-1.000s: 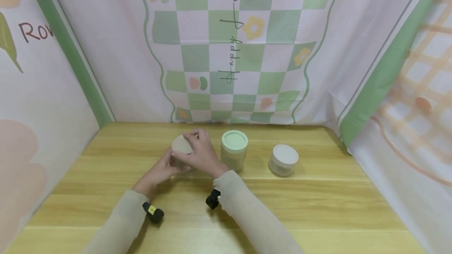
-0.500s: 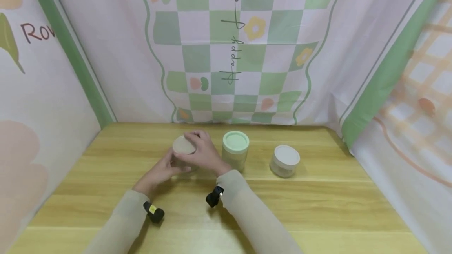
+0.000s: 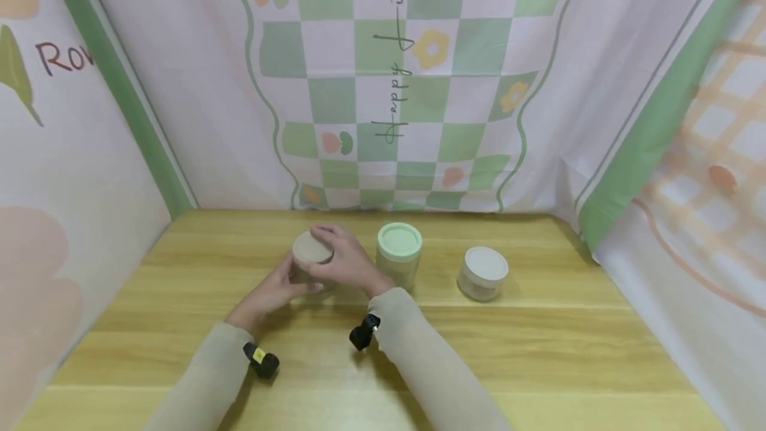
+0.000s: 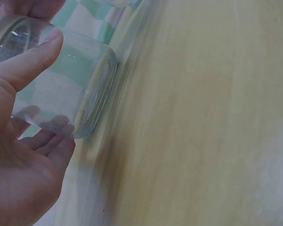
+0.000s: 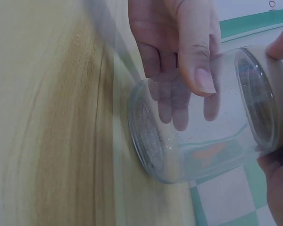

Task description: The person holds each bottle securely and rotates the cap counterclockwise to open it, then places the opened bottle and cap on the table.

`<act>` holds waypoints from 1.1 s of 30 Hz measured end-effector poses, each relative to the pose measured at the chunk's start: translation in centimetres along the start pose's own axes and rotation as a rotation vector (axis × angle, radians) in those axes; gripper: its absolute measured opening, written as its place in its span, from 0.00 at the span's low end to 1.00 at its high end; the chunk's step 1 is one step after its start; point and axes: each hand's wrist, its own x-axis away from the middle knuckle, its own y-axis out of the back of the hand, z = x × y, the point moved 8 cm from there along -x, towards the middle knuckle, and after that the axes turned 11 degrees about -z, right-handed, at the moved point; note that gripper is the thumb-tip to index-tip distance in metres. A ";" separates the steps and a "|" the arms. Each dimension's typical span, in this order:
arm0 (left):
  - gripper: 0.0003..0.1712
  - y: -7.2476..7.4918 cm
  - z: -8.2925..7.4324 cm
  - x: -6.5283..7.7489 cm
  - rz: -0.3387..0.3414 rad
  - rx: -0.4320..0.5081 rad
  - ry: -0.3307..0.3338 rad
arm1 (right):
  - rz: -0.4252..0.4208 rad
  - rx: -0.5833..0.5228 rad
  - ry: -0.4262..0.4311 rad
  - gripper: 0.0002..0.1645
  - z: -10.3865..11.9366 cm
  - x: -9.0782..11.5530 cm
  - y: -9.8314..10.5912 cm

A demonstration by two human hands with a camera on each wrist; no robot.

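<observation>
A clear glass jar [image 4: 78, 77] with a beige lid [image 3: 310, 249] stands left of centre on the table. My left hand [image 3: 272, 291] holds its glass body, thumb on the near side and fingers on the far side. From above and to the right, my right hand [image 3: 349, 259] grips the lid by its rim, with the thumb in front and the fingers behind. Through the glass in the right wrist view, the left fingertips show against the jar wall. The jar looks empty, and its base is close on the tabletop.
Just right of my right hand stands a taller jar [image 3: 399, 255] with a mint-green lid. Farther right is a short jar [image 3: 482, 275] with a white lid. A patterned curtain [image 3: 383, 98] hangs behind the wooden table [image 3: 538, 351].
The fingers of my right hand have shifted slightly round the lid's rim. My left hand keeps its hold on the jar, and the other two jars stay where they were.
</observation>
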 end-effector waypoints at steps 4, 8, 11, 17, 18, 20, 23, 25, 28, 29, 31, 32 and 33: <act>0.58 0.2 0.1 0.1 -0.014 -0.014 0.010 | 0.014 0.024 -0.005 0.48 0.0 0.2 -0.2; 0.58 0.2 0.2 0.2 -0.025 -0.033 0.009 | 0.015 0.009 -0.060 0.48 0.1 0.6 -0.3; 0.59 0.1 0.2 0.3 -0.028 -0.041 0.010 | -0.008 0.018 -0.092 0.48 0.4 0.9 -0.4; 0.56 -0.1 -0.3 0.3 -0.006 -0.026 -0.026 | -0.079 0.203 -0.060 0.49 1.7 1.0 -0.1; 0.55 -0.1 -0.4 0.3 -0.005 -0.024 -0.029 | -0.093 0.242 -0.049 0.48 2.0 1.0 0.0; 0.53 0.0 -0.4 0.2 -0.013 -0.030 -0.018 | -0.127 0.319 -0.029 0.48 2.5 0.9 0.1; 0.52 0.1 -0.3 0.2 -0.020 -0.045 -0.007 | -0.172 0.415 -0.028 0.48 2.7 0.8 0.4; 0.52 0.1 -0.3 0.1 -0.020 -0.046 0.005 | -0.187 0.452 -0.045 0.50 2.7 0.7 0.4; 0.53 0.1 -0.2 0.1 -0.016 -0.040 0.015 | -0.192 0.486 -0.072 0.52 2.8 0.8 0.5; 0.53 0.1 -0.1 0.1 -0.016 -0.044 0.019 | -0.194 0.498 -0.076 0.52 2.8 0.8 0.6; 0.51 0.2 0.0 0.1 -0.023 -0.058 0.022 | -0.200 0.510 -0.078 0.52 3.0 0.7 0.7; 0.51 0.3 0.0 0.0 -0.026 -0.063 0.025 | -0.203 0.514 -0.076 0.52 3.0 0.7 0.8; 0.50 0.3 0.0 0.0 -0.030 -0.069 0.027 | -0.207 0.518 -0.072 0.52 3.0 0.7 0.8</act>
